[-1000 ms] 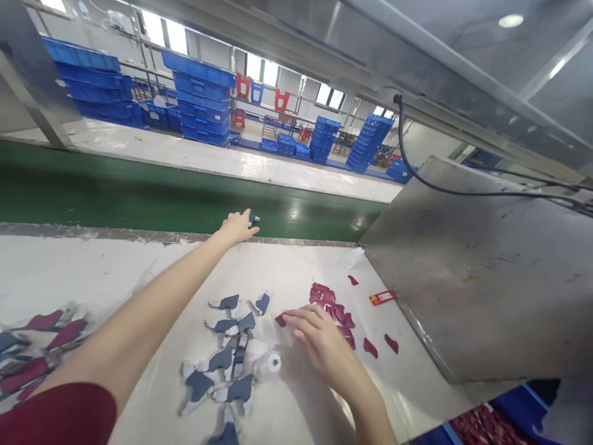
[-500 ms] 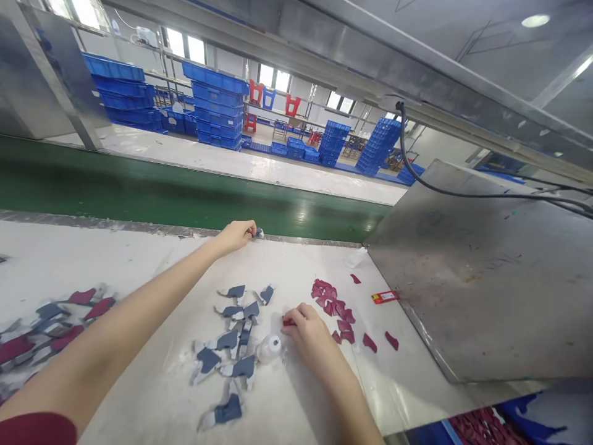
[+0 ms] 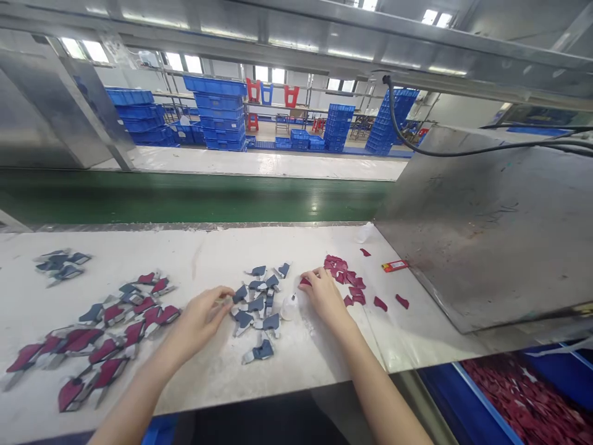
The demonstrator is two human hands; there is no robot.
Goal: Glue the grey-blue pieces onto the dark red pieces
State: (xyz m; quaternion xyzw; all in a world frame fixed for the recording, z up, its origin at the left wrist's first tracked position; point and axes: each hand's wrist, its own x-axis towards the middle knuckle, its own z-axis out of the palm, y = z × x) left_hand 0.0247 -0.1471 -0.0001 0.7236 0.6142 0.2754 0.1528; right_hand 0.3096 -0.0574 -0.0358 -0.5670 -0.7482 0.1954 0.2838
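My left hand point(image 3: 202, 318) reaches in from the lower left. Its fingertips are closed on the edge of a blue-grey cut piece point(image 3: 239, 293) with a pale backing, at the left side of a loose cluster of similar blue-grey pieces point(image 3: 256, 305). My right hand point(image 3: 322, 296) pinches a dark red piece point(image 3: 304, 281) between thumb and fingers, just above the table. Between the hands, a small white bottle point(image 3: 290, 307) with a narrow tip stands beside the cluster. Plain dark red pieces point(image 3: 337, 267) lie in a pile just right of my right hand.
Joined red and blue-grey pieces point(image 3: 134, 332) spread over the left of the white table point(image 3: 199, 383). A green conveyor belt point(image 3: 231, 201) runs behind. At right are a red packet point(image 3: 394, 266), a metal panel point(image 3: 486, 228) and, below, a blue bin point(image 3: 491, 405) of red pieces.
My left hand has come back from the belt-side table edge to the blue-grey cluster with a blue-grey piece. My right hand still pinches its red piece. The view has levelled and shows more table at left.
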